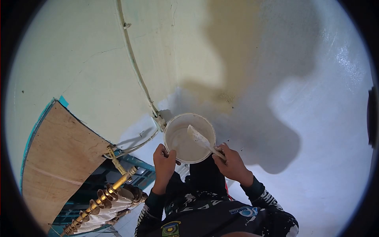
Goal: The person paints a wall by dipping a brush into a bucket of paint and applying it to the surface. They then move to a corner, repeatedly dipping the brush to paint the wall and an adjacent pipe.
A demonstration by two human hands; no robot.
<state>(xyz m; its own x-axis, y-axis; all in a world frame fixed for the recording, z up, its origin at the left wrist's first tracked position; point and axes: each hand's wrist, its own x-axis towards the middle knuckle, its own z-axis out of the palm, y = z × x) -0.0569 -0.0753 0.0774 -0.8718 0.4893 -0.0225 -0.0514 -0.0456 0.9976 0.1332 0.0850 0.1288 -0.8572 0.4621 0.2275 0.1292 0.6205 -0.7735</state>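
A round whitish bucket is held up in front of my body, with a pale layer inside it. My left hand is closed on the left side of its rim, thumb at the edge. On the right, my right hand is closed round the handle of a paint brush beside the rim. The brush slants across the bucket's opening, its pale-coated head over the inside. Whether my right fingers also grip the rim, I cannot tell.
A cream wall has fresh whitish paint on its right part. A pipe runs down to a fitting near the bucket. At the left are a wooden panel and a gold curtain rod with a bunched curtain.
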